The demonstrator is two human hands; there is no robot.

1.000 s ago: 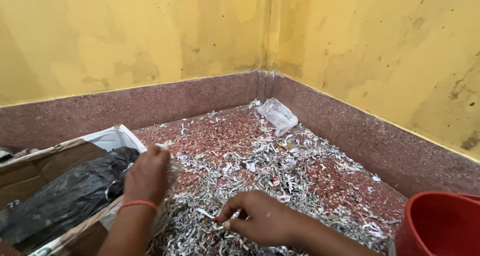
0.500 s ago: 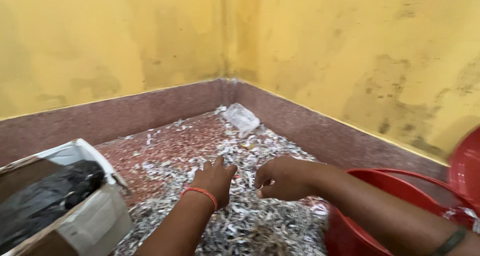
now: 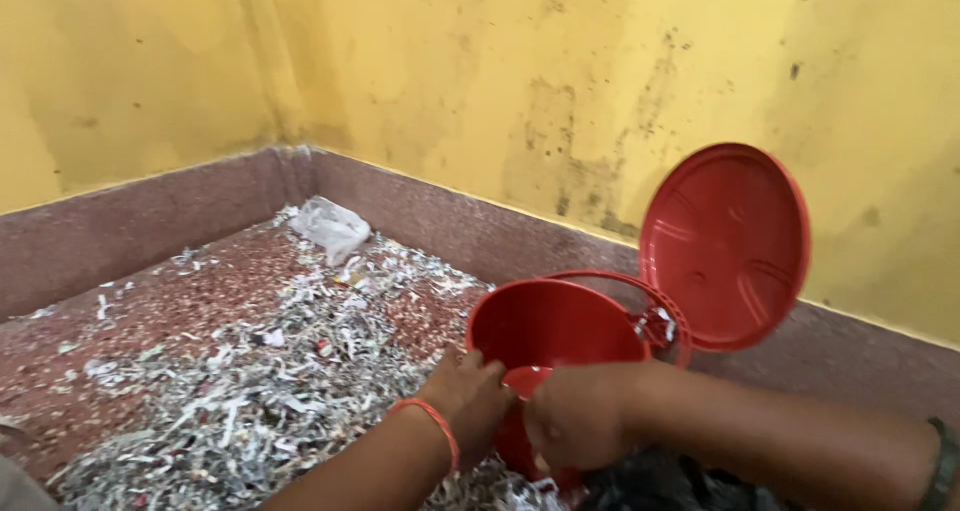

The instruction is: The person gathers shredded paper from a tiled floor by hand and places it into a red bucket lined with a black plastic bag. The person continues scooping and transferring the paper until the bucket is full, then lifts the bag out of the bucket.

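Gripping the near rim of a red bucket at lower centre, the left hand and right hand are both curling their fingers around it, lid standing open at right. Shredded paper is lying spread across the floor at lower left; judging by that, most is still uncollected.

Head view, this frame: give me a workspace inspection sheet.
Surface: reddish speckled floor, strewn with shredded paper.
Job's things: red bin tipped toward the person, its hinged lid open.
Clutter: crumpled clear plastic bag in the corner; black plastic at the bottom edge.
Hands: left hand and right hand both on the bin's front.
Cables: nothing seen.
Surroundings: stained yellow walls, dark red skirting.
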